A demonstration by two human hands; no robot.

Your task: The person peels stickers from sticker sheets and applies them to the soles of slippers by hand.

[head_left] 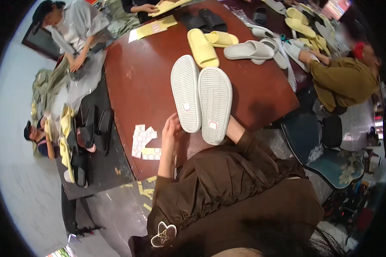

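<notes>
Two pale grey slippers are held up side by side over the table, ribbed soles facing me and toes pointing away. At the heel edge of the left slipper is my left hand, its fingers curled and partly hidden behind it. My right hand goes behind the right slipper; only the wrist side shows and its fingers are hidden. A small whitish sticker with a red outline is on the left sole, and a similar sticker is on the right one.
Sticker sheets lie on the red-brown table by my left hand. Beyond the slippers are yellow slippers, grey slippers and black slippers. Other people sit around. A chair is at right, a dark slipper-laden table at left.
</notes>
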